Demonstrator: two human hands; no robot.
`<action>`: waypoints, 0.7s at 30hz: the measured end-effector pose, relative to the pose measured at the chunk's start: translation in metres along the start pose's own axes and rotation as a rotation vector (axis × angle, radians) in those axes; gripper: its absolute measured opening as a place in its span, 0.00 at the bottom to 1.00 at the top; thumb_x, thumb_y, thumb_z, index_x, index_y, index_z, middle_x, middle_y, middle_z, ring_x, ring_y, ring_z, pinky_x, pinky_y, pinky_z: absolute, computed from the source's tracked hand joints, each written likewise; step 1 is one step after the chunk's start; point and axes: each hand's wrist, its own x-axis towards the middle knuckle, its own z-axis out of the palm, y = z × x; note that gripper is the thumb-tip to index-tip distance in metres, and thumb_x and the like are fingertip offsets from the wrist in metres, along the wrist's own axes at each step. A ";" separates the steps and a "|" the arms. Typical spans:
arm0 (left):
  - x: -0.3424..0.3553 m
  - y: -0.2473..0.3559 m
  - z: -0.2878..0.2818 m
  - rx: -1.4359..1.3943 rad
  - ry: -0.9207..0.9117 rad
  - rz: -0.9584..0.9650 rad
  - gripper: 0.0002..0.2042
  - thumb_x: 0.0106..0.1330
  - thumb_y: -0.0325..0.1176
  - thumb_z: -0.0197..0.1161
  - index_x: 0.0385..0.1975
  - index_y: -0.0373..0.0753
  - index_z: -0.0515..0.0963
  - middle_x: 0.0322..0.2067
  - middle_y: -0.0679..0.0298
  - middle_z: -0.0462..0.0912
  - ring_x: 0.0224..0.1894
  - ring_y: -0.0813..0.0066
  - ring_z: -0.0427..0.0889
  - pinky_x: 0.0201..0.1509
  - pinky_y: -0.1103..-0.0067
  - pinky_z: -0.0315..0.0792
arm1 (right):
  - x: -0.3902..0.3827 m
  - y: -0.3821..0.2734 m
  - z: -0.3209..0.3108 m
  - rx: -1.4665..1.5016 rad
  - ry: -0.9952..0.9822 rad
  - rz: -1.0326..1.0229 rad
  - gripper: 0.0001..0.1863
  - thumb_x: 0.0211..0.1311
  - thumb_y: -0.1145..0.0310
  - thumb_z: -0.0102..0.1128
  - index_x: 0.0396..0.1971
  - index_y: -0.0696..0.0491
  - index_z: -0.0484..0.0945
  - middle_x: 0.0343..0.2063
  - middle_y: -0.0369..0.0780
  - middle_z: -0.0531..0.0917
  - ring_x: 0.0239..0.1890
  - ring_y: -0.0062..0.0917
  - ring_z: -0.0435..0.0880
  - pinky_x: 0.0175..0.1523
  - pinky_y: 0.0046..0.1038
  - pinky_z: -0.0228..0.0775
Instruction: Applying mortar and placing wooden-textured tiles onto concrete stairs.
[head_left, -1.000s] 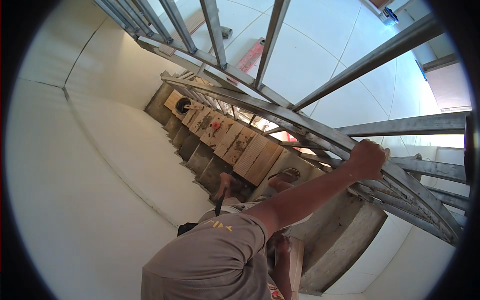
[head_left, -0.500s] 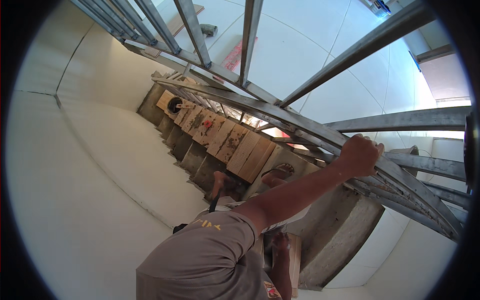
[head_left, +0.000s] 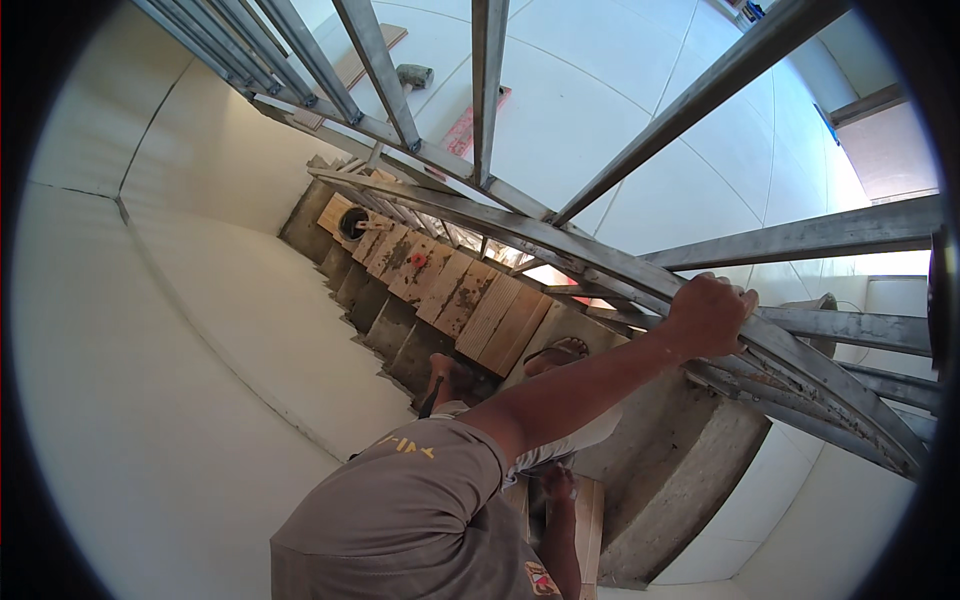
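My left hand (head_left: 708, 318) is wrapped round the metal handrail (head_left: 610, 255) on the right, with the arm stretched across the stairs. Lower down, my right hand (head_left: 560, 484) hangs close to wood-look planks (head_left: 588, 520) by the step. Its fingers look curled in, and what they hold, if anything, is hidden. One of my feet, in a sandal (head_left: 556, 354), rests on a bare concrete step, and the other foot (head_left: 440, 372) is further left beside the boards.
Wood-look boards (head_left: 480, 310) with dark smears line the stairs (head_left: 385, 315), bearing a red object (head_left: 418, 260) and a dark bucket (head_left: 353, 222). Pale walls (head_left: 180, 400) flank the left. Beyond the metal bars (head_left: 490, 90) lie a pinkish-red strip (head_left: 465, 130) and a grey pipe piece (head_left: 414, 75) on white tiles.
The view has shifted slightly, so the railing bars and stairs sit a little differently. My left hand keeps its hold on the handrail, and my right hand stays low by the planks.
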 end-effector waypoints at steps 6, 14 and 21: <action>-0.005 -0.010 0.000 0.031 -0.002 -0.004 0.24 0.43 0.49 0.76 0.33 0.40 0.75 0.31 0.60 0.83 0.37 0.60 0.83 0.45 0.67 0.75 | -0.016 -0.010 0.037 -0.325 0.125 0.077 0.09 0.69 0.59 0.56 0.34 0.49 0.76 0.22 0.35 0.78 0.21 0.23 0.77 0.23 0.25 0.67; 0.003 0.003 -0.003 -0.007 0.022 0.048 0.24 0.43 0.48 0.76 0.32 0.40 0.75 0.30 0.60 0.82 0.38 0.60 0.83 0.44 0.66 0.75 | 0.075 -0.021 -0.042 -0.410 0.003 -0.188 0.10 0.70 0.59 0.53 0.38 0.49 0.74 0.23 0.36 0.78 0.20 0.24 0.77 0.23 0.25 0.67; 0.003 -0.008 0.013 -0.009 0.062 0.069 0.29 0.41 0.58 0.75 0.29 0.39 0.74 0.28 0.54 0.81 0.33 0.52 0.82 0.40 0.61 0.74 | 0.063 0.021 -0.012 -0.032 -0.012 -0.093 0.12 0.66 0.60 0.61 0.38 0.54 0.77 0.24 0.37 0.80 0.22 0.25 0.79 0.27 0.29 0.73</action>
